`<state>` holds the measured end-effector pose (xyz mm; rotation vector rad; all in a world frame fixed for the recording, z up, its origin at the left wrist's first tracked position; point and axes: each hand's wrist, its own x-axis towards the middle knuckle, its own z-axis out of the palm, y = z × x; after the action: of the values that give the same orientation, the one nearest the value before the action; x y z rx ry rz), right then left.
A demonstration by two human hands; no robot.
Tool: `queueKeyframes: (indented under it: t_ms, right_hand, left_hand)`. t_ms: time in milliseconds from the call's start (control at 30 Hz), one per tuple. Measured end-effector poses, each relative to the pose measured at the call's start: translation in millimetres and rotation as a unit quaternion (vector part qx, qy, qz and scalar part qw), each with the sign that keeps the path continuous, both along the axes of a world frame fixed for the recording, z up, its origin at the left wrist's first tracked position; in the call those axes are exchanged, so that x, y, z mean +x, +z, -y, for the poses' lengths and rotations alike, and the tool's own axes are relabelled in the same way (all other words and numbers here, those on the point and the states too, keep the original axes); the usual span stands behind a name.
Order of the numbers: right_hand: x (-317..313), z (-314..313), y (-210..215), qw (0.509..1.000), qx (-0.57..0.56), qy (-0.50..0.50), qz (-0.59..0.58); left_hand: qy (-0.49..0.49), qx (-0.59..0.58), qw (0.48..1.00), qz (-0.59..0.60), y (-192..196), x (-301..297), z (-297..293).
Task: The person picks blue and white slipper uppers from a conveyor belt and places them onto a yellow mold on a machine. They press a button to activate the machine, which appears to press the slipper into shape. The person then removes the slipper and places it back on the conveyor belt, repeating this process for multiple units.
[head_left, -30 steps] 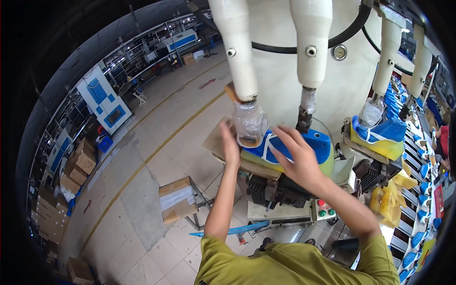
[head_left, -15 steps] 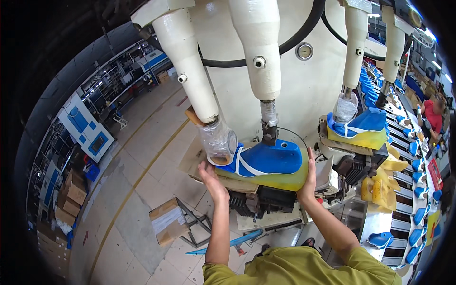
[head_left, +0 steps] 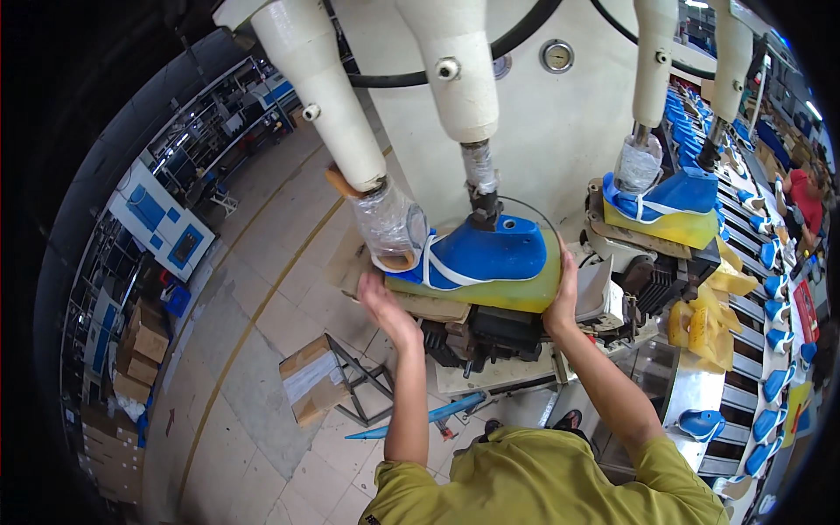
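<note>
A blue shoe last (head_left: 494,254) with white straps around it lies on a yellow pad (head_left: 525,293) in a press. Two cream press arms (head_left: 455,87) come down on it, one at the top of the last and one at its heel end. The heel-end arm finishes in a plastic-wrapped block (head_left: 391,225). My left hand (head_left: 391,313), fingers stretched out, is beside the heel end of the pad and its wooden board. At the toe end, my right hand (head_left: 563,293) lies with straight fingers along the pad's edge. Whether either palm presses on the pad is hard to tell.
A second press station (head_left: 665,206) to the right holds another blue last. Yellow pads (head_left: 704,328) lie near a roller conveyor (head_left: 744,367) carrying several blue lasts. A person in red (head_left: 803,201) is beyond it. A metal frame with cardboard (head_left: 319,385) is on the floor.
The view has shifted, so the press sits higher and slightly left. My left hand appears a little farther from the heel end; my right hand stays at the toe end.
</note>
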<state>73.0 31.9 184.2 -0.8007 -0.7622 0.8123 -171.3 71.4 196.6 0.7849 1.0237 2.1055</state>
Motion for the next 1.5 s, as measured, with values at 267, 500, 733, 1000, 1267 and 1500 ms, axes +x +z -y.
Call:
queueKeyframes:
  t_ms: [267, 500, 733, 1000, 1267, 1500]
  right_hand:
    - [-11.5, 47.9, 49.4, 0.884, 0.079, -0.296, 0.352]
    - [1.5, 16.7, 78.4, 0.856, 0.051, -0.205, 0.473]
    - [13.1, 19.0, 83.0, 0.842, 0.035, -0.177, 0.508]
    - [7.1, 16.9, 106.7, 0.842, 0.043, -0.156, 0.515]
    - [45.3, 57.1, 121.3, 0.803, 0.036, -0.235, 0.546]
    - [221.2, 67.9, 106.5, 0.809, 0.041, -0.395, 0.432]
  left_hand:
    - [-0.402, 0.086, 0.832, -0.371, -94.4, 108.4, 161.0]
    - [-0.513, 0.083, 0.602, -0.606, -248.1, 178.2, 149.8]
    - [-0.537, -0.008, 0.458, -0.708, -295.4, 213.1, 150.3]
    - [-0.588, -0.067, 0.418, -0.689, -304.0, 229.0, 139.2]
    - [-0.686, 0.119, 0.516, -0.499, -248.5, 284.2, 182.0]
    - [-0.738, -0.022, 0.635, -0.227, -53.7, 259.5, 187.4]
